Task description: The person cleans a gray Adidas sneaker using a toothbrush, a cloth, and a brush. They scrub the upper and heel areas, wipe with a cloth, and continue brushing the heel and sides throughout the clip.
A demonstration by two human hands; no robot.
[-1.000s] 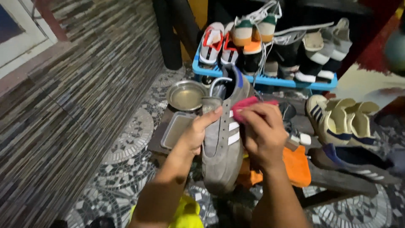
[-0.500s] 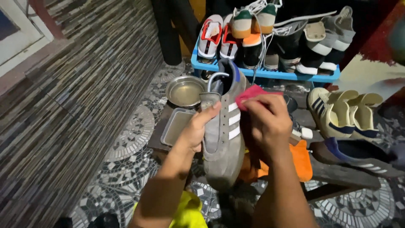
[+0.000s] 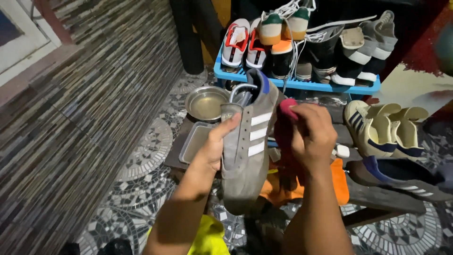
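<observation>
Wiping step under way, by my judgement: left hand (image 3: 214, 146) gripping grey sneaker (image 3: 247, 151) in front of blue rack (image 3: 297, 84); right hand (image 3: 311, 137) pressing clenched pink cloth (image 3: 288, 107) against sneaker side. Next move calling for steady grip.

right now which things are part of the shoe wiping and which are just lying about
In hand: grey striped shoe held by left hand; pink cloth in right hand.

Lying about: metal bowl, metal tray, orange cloth, blue shoe rack, cream shoes.
</observation>
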